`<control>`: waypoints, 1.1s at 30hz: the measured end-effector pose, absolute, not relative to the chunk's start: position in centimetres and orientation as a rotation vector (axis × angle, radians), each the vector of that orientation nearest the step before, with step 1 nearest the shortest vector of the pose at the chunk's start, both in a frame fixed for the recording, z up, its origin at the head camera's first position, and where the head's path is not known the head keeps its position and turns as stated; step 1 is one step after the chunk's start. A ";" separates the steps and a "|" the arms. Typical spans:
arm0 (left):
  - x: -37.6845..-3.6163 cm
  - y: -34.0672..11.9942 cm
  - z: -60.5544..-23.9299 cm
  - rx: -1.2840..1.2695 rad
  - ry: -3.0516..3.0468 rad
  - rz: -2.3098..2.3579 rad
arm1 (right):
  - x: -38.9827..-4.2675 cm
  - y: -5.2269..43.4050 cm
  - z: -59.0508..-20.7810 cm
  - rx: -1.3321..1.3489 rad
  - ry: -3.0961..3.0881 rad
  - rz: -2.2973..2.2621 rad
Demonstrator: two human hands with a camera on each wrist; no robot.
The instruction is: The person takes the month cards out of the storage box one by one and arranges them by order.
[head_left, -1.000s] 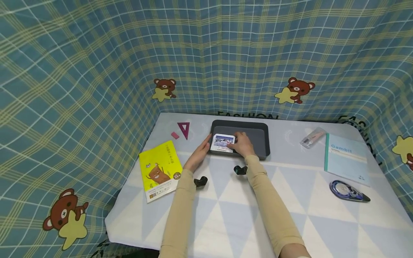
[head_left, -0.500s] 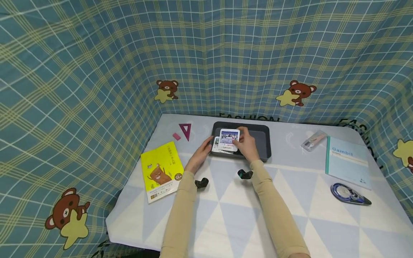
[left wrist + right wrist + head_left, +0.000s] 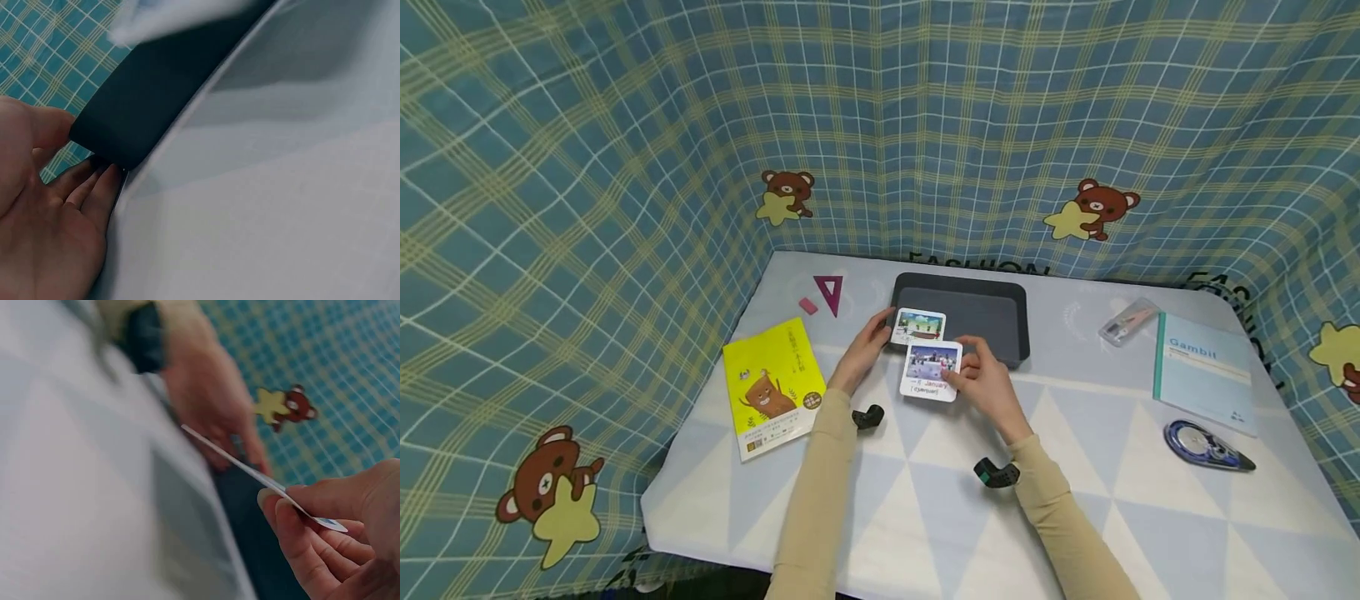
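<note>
A white flashcard (image 3: 931,371) printed "January", with a snowy picture, is pinched at its right edge between the thumb and fingers of my right hand (image 3: 988,387). It is held over the near edge of the dark grey tray (image 3: 985,321); the right wrist view shows the card (image 3: 244,465) edge-on and tilted. A second flashcard (image 3: 920,323) with a colourful picture lies at the tray's left end, partly hidden behind the first. At the tray's left corner, my left hand (image 3: 859,354) grips the wall, which sits between its thumb and fingers (image 3: 103,190) in the left wrist view.
Left of the tray lie a yellow book (image 3: 771,387), a pink eraser (image 3: 808,306) and a purple set square (image 3: 829,293). On the right are a clear packet (image 3: 1127,322), a light blue notebook (image 3: 1206,371) and a blue correction tape (image 3: 1206,445). Plaid curtains enclose the table (image 3: 925,517).
My right hand has lifted the January flashcard out of the tray and drawn it toward me, uncovering the second flashcard. My left hand has stayed at the tray's left corner.
</note>
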State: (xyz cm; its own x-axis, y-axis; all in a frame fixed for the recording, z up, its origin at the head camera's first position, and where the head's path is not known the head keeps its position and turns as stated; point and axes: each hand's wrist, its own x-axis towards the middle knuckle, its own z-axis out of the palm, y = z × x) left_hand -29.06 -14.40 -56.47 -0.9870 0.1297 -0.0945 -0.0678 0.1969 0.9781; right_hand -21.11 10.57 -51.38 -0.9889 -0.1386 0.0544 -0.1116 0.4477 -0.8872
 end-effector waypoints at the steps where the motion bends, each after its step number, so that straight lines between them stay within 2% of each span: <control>1: -29.1 -14.4 -56.5 0.059 2.300 1.903 | -20.6 10.3 -51.7 -0.241 2.644 -1.608; 10: -29.2 -14.4 -56.4 0.058 2.285 1.935 | -20.3 7.4 -54.3 -0.380 2.767 -1.407; 19: -28.7 -14.3 -56.1 0.045 2.319 1.922 | -20.3 7.0 -55.2 -0.406 2.961 -1.198; 27: -28.8 -14.3 -56.4 0.079 2.322 1.933 | -20.4 6.8 -54.4 -0.362 2.988 -1.222; 33: -29.1 -14.3 -56.9 0.061 2.313 1.956 | -23.5 6.9 -52.5 -0.231 2.925 -1.397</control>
State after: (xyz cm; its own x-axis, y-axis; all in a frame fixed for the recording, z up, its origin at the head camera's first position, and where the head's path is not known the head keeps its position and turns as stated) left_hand -29.13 -14.27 -56.88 -0.9929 0.1028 -0.0590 -0.0411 0.1678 0.9850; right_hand -23.47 6.90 -52.52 -0.9841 -0.0812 0.1577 -0.1737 0.6215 -0.7639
